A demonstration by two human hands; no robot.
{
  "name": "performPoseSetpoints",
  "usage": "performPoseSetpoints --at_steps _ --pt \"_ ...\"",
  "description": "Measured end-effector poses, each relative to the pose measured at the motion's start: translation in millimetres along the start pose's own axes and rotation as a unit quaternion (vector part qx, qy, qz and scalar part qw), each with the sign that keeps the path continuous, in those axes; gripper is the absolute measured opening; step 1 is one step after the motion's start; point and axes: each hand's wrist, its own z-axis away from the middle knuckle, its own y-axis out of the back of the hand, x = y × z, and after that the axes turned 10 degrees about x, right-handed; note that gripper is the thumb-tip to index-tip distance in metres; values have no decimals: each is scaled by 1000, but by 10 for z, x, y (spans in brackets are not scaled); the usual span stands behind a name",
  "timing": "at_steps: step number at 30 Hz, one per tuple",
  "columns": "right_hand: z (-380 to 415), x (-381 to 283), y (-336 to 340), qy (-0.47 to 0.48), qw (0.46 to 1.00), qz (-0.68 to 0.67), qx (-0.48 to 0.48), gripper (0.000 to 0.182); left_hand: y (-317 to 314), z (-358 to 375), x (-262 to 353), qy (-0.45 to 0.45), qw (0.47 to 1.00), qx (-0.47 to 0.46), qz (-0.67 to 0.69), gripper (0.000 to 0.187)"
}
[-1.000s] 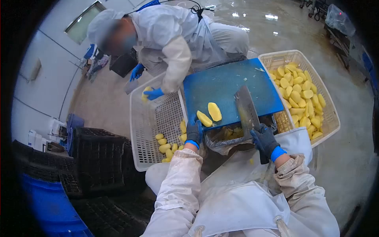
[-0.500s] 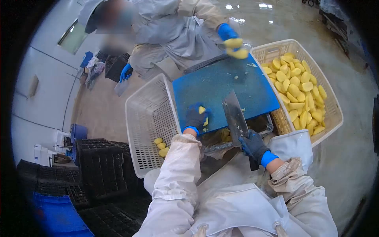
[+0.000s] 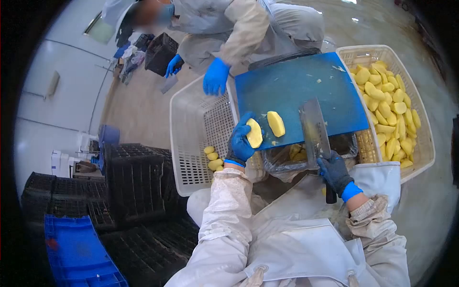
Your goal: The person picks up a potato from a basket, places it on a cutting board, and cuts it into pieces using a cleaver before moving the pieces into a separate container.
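Note:
My left hand [image 3: 240, 141], in a dark and blue glove, grips a peeled potato half [image 3: 254, 133] at the near left edge of the blue cutting board [image 3: 306, 91]. A second potato half [image 3: 276, 123] lies on the board just to its right. My right hand [image 3: 336, 172] holds a cleaver [image 3: 314, 130] by the handle; the wide blade lies flat over the board's near edge, right of the potato halves. A bag-lined bin [image 3: 311, 153] with potato scraps sits under the board's near edge.
A white basket [image 3: 191, 138] to the left holds several whole peeled potatoes. The cream basket [image 3: 420, 148] on the right is full of cut potato pieces. A co-worker's blue-gloved hand [image 3: 215, 76] hangs over the white basket. Black crates [image 3: 134, 182] and a blue crate [image 3: 76, 248] stand at left.
My left hand has lifted one potato half, and the other now lies exposed on the board. The co-worker's hand moved from the cream basket back over the white one. The cleaver stayed at the board's edge.

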Motion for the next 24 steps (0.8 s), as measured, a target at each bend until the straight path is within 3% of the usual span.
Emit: performPoseSetpoints --at_steps 9,12,24 --pt "-37 59 -34 -12 1000 -5 10 14 -142 110 126 -20 996 8 83 48" --pt "-36 49 -33 -16 1000 -20 4 14 -107 87 166 -20 996 -44 74 46" --pt "-43 109 -19 -10 999 -44 0 13 -245 119 187 -53 996 -45 63 48"
